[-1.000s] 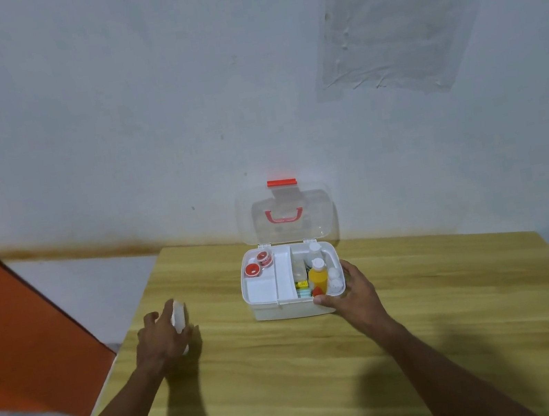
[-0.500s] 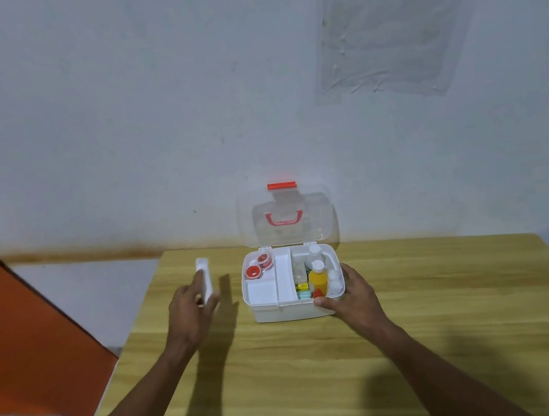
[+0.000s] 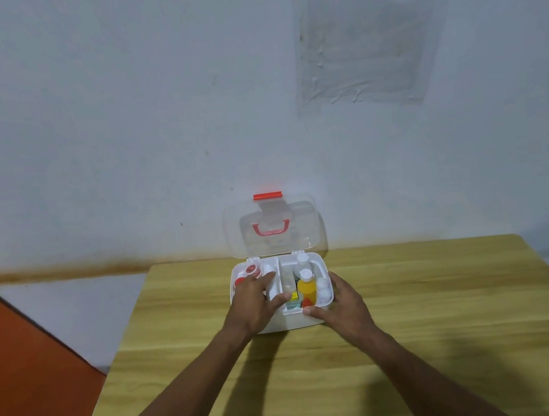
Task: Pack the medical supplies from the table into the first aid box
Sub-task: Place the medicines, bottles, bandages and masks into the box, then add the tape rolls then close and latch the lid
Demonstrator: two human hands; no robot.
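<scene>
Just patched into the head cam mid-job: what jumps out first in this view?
The open white plastic first aid box at the far middle of the wooden table, its clear lid with a red handle standing upright against the wall. Inside, a yellow bottle with a white cap stands in the right compartment. The left hand lowers a white container into the left compartment, while the right hand grips the box's front right corner.

Wooden table (orange panel beside)

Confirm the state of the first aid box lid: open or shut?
Open. The clear lid stands raised behind the first aid box, its red latch at the top, and the bottles inside are exposed.
</scene>
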